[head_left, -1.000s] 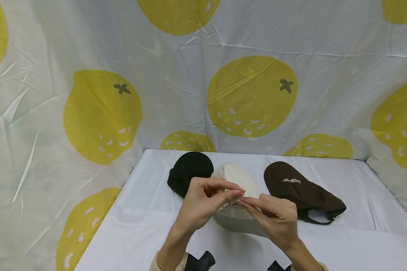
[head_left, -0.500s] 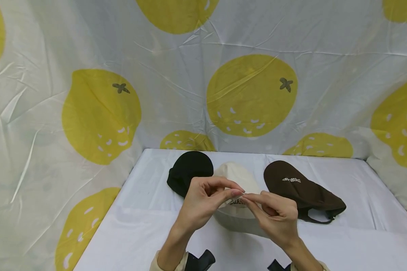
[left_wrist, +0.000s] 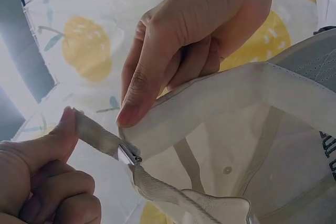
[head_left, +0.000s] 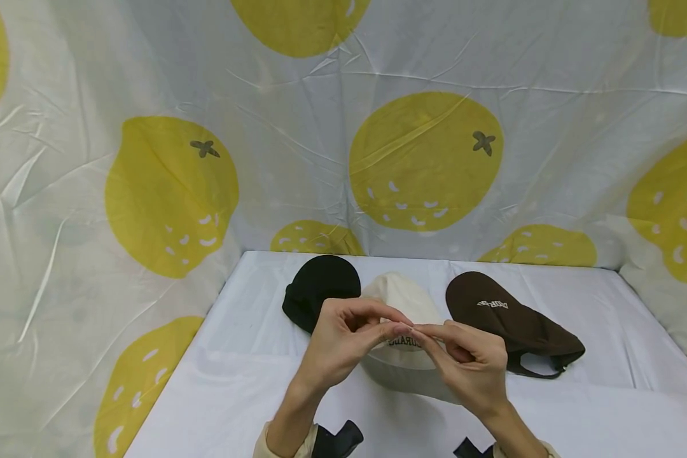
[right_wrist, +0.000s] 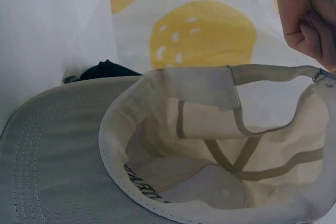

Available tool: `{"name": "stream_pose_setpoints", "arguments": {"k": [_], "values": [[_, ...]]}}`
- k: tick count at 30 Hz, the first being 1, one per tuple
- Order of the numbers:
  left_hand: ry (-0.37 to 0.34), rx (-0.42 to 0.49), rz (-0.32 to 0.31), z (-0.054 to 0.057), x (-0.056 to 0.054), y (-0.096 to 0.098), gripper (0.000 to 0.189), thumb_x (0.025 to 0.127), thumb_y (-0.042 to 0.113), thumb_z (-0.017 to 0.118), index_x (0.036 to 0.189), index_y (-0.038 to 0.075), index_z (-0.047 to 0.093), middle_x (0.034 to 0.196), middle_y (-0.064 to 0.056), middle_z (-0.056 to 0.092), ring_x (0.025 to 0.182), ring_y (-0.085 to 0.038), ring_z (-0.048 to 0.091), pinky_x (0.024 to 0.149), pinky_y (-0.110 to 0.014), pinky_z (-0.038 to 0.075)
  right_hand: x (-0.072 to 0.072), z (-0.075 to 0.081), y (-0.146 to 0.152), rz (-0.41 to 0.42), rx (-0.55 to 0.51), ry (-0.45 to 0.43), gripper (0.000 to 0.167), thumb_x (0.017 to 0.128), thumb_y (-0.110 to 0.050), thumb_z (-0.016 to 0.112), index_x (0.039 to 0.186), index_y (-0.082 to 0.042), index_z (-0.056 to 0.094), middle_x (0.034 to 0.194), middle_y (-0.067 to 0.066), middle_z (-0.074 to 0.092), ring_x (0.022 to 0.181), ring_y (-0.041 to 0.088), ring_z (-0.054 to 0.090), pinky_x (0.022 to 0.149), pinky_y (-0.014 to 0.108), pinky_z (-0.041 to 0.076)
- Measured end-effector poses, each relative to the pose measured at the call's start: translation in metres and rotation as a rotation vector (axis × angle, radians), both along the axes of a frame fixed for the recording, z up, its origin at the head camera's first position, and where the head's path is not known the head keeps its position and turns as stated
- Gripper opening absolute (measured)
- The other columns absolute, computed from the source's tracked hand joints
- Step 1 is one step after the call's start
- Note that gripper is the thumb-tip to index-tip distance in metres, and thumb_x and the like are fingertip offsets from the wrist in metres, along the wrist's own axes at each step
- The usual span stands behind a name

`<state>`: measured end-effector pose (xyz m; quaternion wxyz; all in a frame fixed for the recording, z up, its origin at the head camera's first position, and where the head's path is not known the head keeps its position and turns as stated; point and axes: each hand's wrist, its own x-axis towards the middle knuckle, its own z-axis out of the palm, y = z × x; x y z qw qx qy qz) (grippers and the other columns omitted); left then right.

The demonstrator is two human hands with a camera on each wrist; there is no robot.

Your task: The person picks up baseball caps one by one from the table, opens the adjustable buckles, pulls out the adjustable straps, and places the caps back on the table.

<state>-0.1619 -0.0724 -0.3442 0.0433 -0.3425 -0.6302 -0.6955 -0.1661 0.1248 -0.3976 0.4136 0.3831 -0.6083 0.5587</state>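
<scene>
Beneath the fingers [left_wrist: 67, 124], the white cap [head_left: 397, 296] hangs brim [head_left: 403, 380] down; left hand [head_left: 343, 340] pinches its strap [left_wrist: 97, 136], right hand [head_left: 474, 364] its back edge [left_wrist: 173, 116].

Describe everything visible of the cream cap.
The cream cap looks like cloth, with a greyish stitched brim, dark lettering, and a strap through a metallic buckle. It is held over the white table, brim downward, hollow side showing. The left hand's grip pinches the strap end; the right hand's grip pinches the rim near the buckle.
</scene>
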Motion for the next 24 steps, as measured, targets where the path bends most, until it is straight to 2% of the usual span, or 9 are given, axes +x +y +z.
{"name": "stream_pose_setpoints", "arguments": {"k": [4,9,16,21,24], "values": [[0.015,0.03,-0.002,0.0001,-0.0006,-0.0006,0.006,0.087,-0.006,0.077,0.091,-0.011,0.075,0.071,-0.029,0.066,0.05,-0.007,0.029,0.045,-0.024,0.028,0.001,0.0004,0.0,0.0,-0.003,-0.009,0.011,0.079,0.006,0.085,0.089,0.003,0.081,0.053,-0.007,0.03,0.052,0.001,0.02,0.047,0.011,0.016],[0.02,0.059,-0.013,-0.0003,-0.0014,-0.0017,0.01,0.087,-0.006,0.077,0.091,-0.014,0.074,0.078,-0.033,0.068,0.053,-0.005,0.037,0.049,-0.021,0.035,0.0012,-0.0002,0.0001,-0.004,-0.013,-0.006,0.011,0.079,0.006,0.085,0.089,0.003,0.081,0.053,-0.007,0.029,0.052,0.001,0.02,0.048,0.011,0.017],[0.009,0.073,-0.033,-0.0002,-0.0014,-0.0029,0.012,0.088,-0.005,0.077,0.092,-0.015,0.074,0.078,-0.034,0.066,0.053,-0.006,0.035,0.048,-0.023,0.032,0.0014,0.0004,-0.0001,0.003,-0.03,0.005,0.013,0.078,0.008,0.085,0.089,0.004,0.081,0.052,-0.006,0.029,0.051,0.001,0.019,0.047,0.01,0.016],[-0.013,0.069,-0.042,0.0,-0.0011,-0.0027,0.014,0.089,-0.003,0.077,0.093,-0.016,0.074,0.082,-0.037,0.067,0.056,-0.004,0.043,0.052,-0.019,0.036,0.0012,0.0001,-0.0002,0.006,-0.038,0.007,0.011,0.079,0.006,0.085,0.089,0.005,0.081,0.052,-0.006,0.028,0.052,0.001,0.019,0.047,0.01,0.015],[-0.017,0.064,-0.051,0.0005,-0.0009,-0.0023,0.013,0.089,-0.005,0.076,0.093,-0.016,0.073,0.075,-0.034,0.065,0.054,-0.006,0.039,0.05,-0.02,0.034,0.0014,0.0005,-0.0007,0.005,-0.044,0.012,0.01,0.08,0.005,0.085,0.089,0.005,0.081,0.053,-0.006,0.027,0.052,0.001,0.019,0.047,0.01,0.015]]}}
